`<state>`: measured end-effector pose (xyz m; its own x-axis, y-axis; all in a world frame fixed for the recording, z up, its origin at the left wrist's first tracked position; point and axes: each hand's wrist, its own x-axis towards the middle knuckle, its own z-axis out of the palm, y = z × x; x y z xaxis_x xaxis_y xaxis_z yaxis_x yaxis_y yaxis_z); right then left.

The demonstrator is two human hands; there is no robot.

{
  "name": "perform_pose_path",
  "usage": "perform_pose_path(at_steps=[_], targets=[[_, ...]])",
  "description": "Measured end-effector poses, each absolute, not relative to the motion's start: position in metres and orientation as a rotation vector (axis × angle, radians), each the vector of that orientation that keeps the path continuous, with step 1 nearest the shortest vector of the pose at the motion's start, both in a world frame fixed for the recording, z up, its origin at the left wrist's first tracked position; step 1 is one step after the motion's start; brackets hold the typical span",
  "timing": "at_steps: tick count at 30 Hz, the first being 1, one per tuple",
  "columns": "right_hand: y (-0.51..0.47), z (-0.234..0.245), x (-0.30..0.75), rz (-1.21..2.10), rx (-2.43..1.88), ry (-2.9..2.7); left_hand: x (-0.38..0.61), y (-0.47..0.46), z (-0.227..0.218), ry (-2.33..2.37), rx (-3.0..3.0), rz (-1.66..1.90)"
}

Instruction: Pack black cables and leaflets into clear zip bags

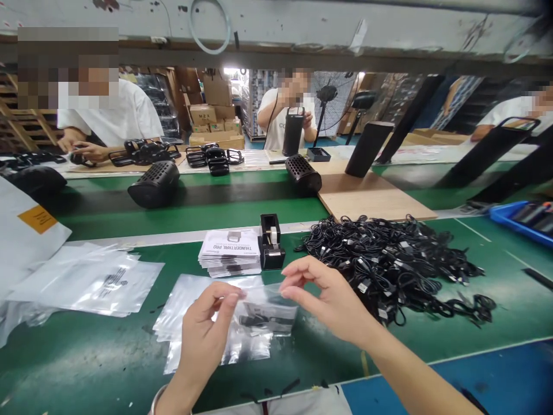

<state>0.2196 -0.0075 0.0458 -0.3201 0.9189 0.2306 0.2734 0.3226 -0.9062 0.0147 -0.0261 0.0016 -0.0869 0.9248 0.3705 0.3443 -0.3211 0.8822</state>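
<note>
Between my hands hangs a clear plastic bag (276, 320) with dark contents, perhaps a cable, inside. My left hand (209, 325) pinches its upper left corner between thumb and fingers. At the upper right corner, the thumb and fingers of my right hand (330, 300) close on the film. Beneath lies a spread stack of clear bags (184, 302), partly covered by my left hand. Just beyond the held bag are a pile of printed booklets (228, 253) and a black tape dispenser (271, 242). A big heap of black cables (389, 253) lies beside my right hand.
More printed plastic bags (108, 282) lie at the left. Black speakers (154, 183) rest on the green belt, near a wooden board (375, 196). A blue bin (525, 222) stands at the right. Co-workers (116, 112) sit across the line, under a grey overhead beam (276, 29).
</note>
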Motion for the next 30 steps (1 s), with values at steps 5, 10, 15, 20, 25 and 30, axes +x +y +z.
perform_pose_path(at_steps=[5, 10, 15, 20, 25, 30], targets=[[-0.013, 0.041, 0.214, 1.056, -1.074, -1.665, 0.017, -0.027, 0.010, 1.434, 1.652, 1.510], [-0.006, 0.030, 0.205, 1.147, -1.196, -1.709, 0.018, -0.016, 0.004, 1.300, 1.376, 1.511], [-0.004, 0.025, 0.206, 1.142, -1.176, -1.648, 0.007, -0.010, 0.003, 1.329, 1.362, 1.171], [-0.012, 0.038, 0.211, 1.157, -0.986, -1.670, -0.003, -0.024, 0.021, 1.341, 1.654, 1.204], [-0.008, 0.026, 0.205, 1.246, -1.124, -1.552, 0.008, -0.022, 0.017, 1.358, 1.327, 1.243], [-0.004, 0.019, 0.209, 1.226, -1.050, -1.524, 0.011, -0.018, 0.009, 1.365, 1.311, 1.149]])
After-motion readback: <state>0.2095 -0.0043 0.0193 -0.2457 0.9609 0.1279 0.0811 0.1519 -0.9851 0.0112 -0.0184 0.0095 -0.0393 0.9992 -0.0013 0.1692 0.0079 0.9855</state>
